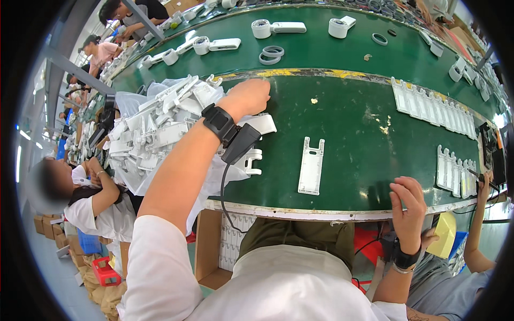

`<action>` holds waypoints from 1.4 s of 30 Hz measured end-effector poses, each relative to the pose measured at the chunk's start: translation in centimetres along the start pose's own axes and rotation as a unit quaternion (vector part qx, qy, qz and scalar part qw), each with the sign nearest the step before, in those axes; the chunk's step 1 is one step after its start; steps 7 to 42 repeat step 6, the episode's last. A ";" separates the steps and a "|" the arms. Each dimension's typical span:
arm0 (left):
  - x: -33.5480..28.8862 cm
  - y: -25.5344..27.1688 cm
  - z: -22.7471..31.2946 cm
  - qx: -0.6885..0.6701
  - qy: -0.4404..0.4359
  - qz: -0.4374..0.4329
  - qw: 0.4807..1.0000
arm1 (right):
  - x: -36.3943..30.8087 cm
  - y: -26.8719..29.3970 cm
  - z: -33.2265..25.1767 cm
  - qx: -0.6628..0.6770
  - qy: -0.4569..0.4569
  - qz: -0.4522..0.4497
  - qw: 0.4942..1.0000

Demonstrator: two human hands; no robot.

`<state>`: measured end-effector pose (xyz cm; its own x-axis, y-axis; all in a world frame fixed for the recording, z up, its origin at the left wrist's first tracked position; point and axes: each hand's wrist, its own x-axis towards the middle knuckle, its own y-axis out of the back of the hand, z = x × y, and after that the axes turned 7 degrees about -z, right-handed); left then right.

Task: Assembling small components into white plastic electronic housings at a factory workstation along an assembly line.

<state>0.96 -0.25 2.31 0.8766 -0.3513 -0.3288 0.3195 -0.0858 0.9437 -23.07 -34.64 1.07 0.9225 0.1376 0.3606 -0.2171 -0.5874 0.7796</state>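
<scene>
My left hand [250, 97] reaches over the far right side of a heap of white plastic housings [166, 125]. Its fingers curl down into a closed shape, and what they hold, if anything, is hidden. Loose white housings [261, 124] stick out of the heap beneath my wrist. My right hand [409, 207] hovers at the table's near edge, fingers bent and apart, with nothing in it. Between the two hands a single white housing [311, 166] with a forked far end lies flat on the green table [353, 144].
A row of white housings [433, 107] lies at the far right, a shorter row [455, 172] nearer. Beyond the striped border sit white handheld units [278, 28] and grey rings [271, 54]. Co-workers sit left and right; one hand [483, 187] is by the right row. A carton [209, 246] stands below.
</scene>
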 end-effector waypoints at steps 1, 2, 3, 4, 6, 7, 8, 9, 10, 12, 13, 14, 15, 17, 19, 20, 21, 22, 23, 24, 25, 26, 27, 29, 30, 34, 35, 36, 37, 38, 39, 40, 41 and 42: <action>-0.3 -0.3 -0.3 0.002 -0.009 0.014 1.000 | 0.3 -0.4 -0.4 0.005 0.006 -0.004 1.000; -0.5 -0.6 -0.6 0.003 -0.018 0.029 0.999 | 0.4 -0.7 -0.6 0.006 0.008 -0.004 1.000; -0.7 -0.7 -0.6 0.003 -0.016 0.031 0.999 | 0.5 -0.9 -0.8 0.013 0.017 -0.008 1.000; -0.9 -0.7 -0.6 0.013 -0.027 0.042 0.999 | 0.7 -1.1 -1.0 0.019 0.026 -0.012 0.999; -1.0 -0.7 -0.6 0.015 -0.028 0.057 0.998 | 0.9 -1.2 -1.4 0.023 0.032 -0.016 0.999; -1.0 -0.7 -0.6 0.015 -0.028 0.057 0.998 | 0.9 -1.2 -1.4 0.023 0.032 -0.016 0.999; -1.0 -0.7 -0.6 0.015 -0.028 0.057 0.998 | 0.9 -1.2 -1.4 0.023 0.032 -0.016 0.999; -1.0 -0.7 -0.6 0.015 -0.028 0.057 0.998 | 0.9 -1.2 -1.4 0.023 0.032 -0.016 0.999; -1.0 -0.7 -0.6 0.015 -0.028 0.057 0.998 | 0.9 -1.2 -1.4 0.023 0.032 -0.016 0.999; -1.0 -0.7 -0.6 0.015 -0.028 0.057 0.998 | 0.9 -1.2 -1.4 0.023 0.032 -0.016 0.999; -1.0 -0.7 -0.6 0.015 -0.028 0.057 0.998 | 0.9 -1.2 -1.4 0.023 0.032 -0.016 0.999; -1.0 -0.7 -0.6 0.015 -0.028 0.057 0.998 | 0.9 -1.2 -1.4 0.023 0.032 -0.016 0.999; -1.0 -0.7 -0.6 0.015 -0.028 0.057 0.998 | 0.9 -1.2 -1.4 0.023 0.032 -0.016 0.999; -1.0 -0.7 -0.6 0.015 -0.028 0.057 0.998 | 0.9 -1.2 -1.4 0.023 0.032 -0.016 0.999; -1.0 -0.7 -0.6 0.015 -0.028 0.057 0.998 | 0.9 -1.2 -1.4 0.023 0.032 -0.016 0.999; -1.0 -0.7 -0.6 0.015 -0.028 0.057 0.998 | 0.9 -1.2 -1.4 0.023 0.032 -0.016 0.999; -1.0 -0.7 -0.6 0.015 -0.028 0.057 0.998 | 0.9 -1.2 -1.4 0.023 0.032 -0.016 0.999; -1.0 -0.7 -0.6 0.015 -0.028 0.057 0.998 | 0.9 -1.2 -1.4 0.023 0.032 -0.016 0.999; -1.0 -0.7 -0.6 0.015 -0.028 0.057 0.998 | 0.9 -1.2 -1.4 0.023 0.032 -0.016 0.999; -1.0 -0.7 -0.6 0.015 -0.028 0.057 0.998 | 0.9 -1.2 -1.4 0.023 0.032 -0.016 0.999; -1.0 -0.7 -0.6 0.015 -0.028 0.057 0.998 | 0.9 -1.2 -1.4 0.023 0.032 -0.016 0.999; -1.0 -0.7 -0.6 0.015 -0.028 0.057 0.998 | 0.9 -1.2 -1.4 0.023 0.032 -0.016 0.999; -1.0 -0.7 -0.6 0.015 -0.028 0.057 0.998 | 0.9 -1.2 -1.4 0.023 0.032 -0.016 0.999; -1.0 -0.7 -0.6 0.015 -0.028 0.057 0.998 | 0.9 -1.2 -1.4 0.023 0.032 -0.016 0.999; -1.0 -0.7 -0.6 0.015 -0.028 0.057 0.998 | 0.9 -1.2 -1.4 0.023 0.032 -0.016 0.999; -1.0 -0.7 -0.6 0.015 -0.028 0.057 0.998 | 0.9 -1.2 -1.4 0.023 0.032 -0.016 0.999; -1.0 -0.7 -0.6 0.015 -0.028 0.057 0.998 | 0.9 -1.2 -1.4 0.023 0.032 -0.016 0.999; -1.0 -0.7 -0.6 0.015 -0.028 0.057 0.998 | 0.9 -1.2 -1.4 0.023 0.032 -0.016 0.999; -1.0 -0.7 -0.6 0.015 -0.028 0.057 0.998 | 0.9 -1.2 -1.4 0.023 0.032 -0.016 0.999; -1.0 -0.7 -0.6 0.015 -0.028 0.057 0.998 | 0.9 -1.2 -1.4 0.023 0.032 -0.016 0.999; -1.0 -0.7 -0.6 0.015 -0.028 0.057 0.998 | 0.9 -1.2 -1.4 0.023 0.032 -0.016 0.999; -1.0 -0.7 -0.6 0.015 -0.028 0.057 0.998 | 0.9 -1.2 -1.4 0.023 0.032 -0.016 0.999; -1.0 -0.7 -0.6 0.015 -0.028 0.057 0.998 | 0.9 -1.2 -1.4 0.023 0.032 -0.016 0.999; -1.0 -0.7 -0.6 0.015 -0.028 0.057 0.998 | 0.9 -1.2 -1.4 0.023 0.032 -0.016 0.999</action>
